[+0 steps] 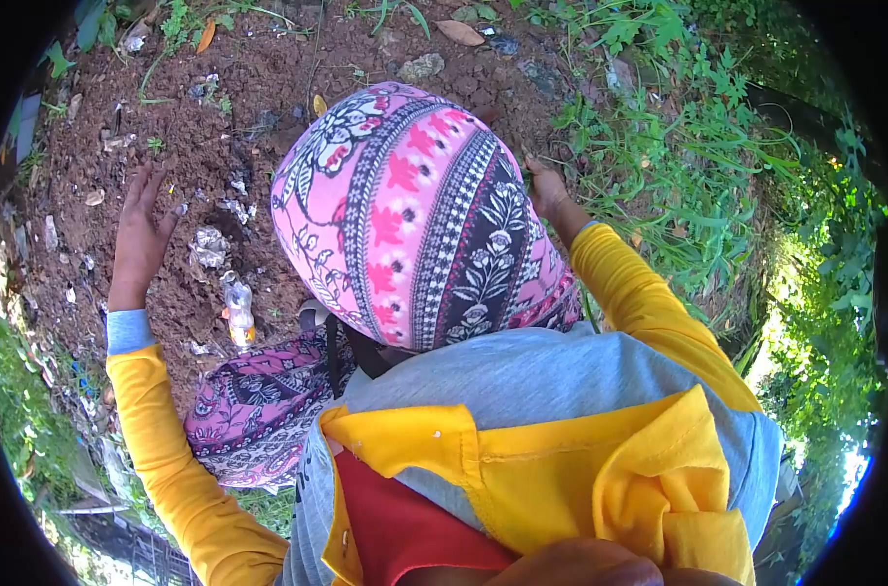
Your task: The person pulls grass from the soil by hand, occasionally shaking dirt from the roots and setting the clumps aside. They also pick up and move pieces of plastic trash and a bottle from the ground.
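My left hand (141, 234) is open, fingers spread, over brown soil (185, 127) at the left. Crumpled, dirt-smeared litter (209, 247) lies on the ground just right of it. Below that is a small clear plastic bottle (237, 309) with an orange-yellow end. My right hand (549, 192) is beside the grass edge, its fingers curled closed. Part of it is hidden behind the pink patterned cloth (405, 215) that bulges up in the middle, so what it grips cannot be made out. Both arms wear yellow sleeves (639, 288).
Green grass and leafy weeds (688, 166) grow along the right. A stone (422, 67) and a dry brown leaf (460, 33) lie on the soil at the top. More patterned cloth (258, 400) spreads at lower left. Scraps of litter dot the ground.
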A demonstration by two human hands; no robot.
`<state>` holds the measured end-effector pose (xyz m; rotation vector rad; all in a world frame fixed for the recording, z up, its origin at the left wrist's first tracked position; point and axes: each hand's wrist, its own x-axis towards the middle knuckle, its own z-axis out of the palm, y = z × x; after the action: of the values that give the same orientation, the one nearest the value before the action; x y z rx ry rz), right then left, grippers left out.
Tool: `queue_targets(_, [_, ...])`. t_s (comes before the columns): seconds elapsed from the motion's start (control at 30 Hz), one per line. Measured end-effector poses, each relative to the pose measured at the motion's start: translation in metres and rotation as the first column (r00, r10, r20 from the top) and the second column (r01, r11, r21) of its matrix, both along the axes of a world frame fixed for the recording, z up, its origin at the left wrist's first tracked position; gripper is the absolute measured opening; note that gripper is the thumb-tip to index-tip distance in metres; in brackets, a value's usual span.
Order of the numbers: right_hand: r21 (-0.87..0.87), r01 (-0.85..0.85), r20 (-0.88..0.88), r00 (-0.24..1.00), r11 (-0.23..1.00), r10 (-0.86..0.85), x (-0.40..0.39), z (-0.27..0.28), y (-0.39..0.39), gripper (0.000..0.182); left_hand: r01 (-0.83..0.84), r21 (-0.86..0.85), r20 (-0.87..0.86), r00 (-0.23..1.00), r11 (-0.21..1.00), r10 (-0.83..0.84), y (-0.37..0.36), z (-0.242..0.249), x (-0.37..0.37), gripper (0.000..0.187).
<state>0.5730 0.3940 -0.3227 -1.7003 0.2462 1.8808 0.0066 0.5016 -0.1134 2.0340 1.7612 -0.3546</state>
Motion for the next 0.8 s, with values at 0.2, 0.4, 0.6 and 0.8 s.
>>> queue_targets(0.2, [-0.158, -0.924, 0.469, 0.24, 0.349, 0.85, 0.042, 0.008, -0.064, 0.033, -0.037, -0.044, 0.056, 0.998, 0.998, 0.039, -0.009, -0.008, -0.013, 0.054])
queue_targets(0.4, [-0.331, -0.885, 0.299, -0.427, -0.327, 0.854, 0.068, 0.07, -0.18, 0.029, 0.005, -0.034, 0.098, 0.995, 0.999, -0.002, 0.0, -0.022, -0.026, 0.051])
queue_targets(0.6, [-0.289, -0.895, 0.498, -0.445, -0.341, 0.745, 0.044, 0.114, -0.139, 0.029, 0.046, -0.048, 0.019, 0.999, 0.998, -0.045, 0.008, -0.026, -0.016, 0.051])
queue_targets(0.8, [-0.604, -0.771, 0.616, -0.613, -0.202, 0.494, 0.03, 0.058, -0.075, 0.03, 0.073, -0.009, -0.01, 0.997, 0.997, -0.073, 0.01, -0.016, -0.009, 0.052])
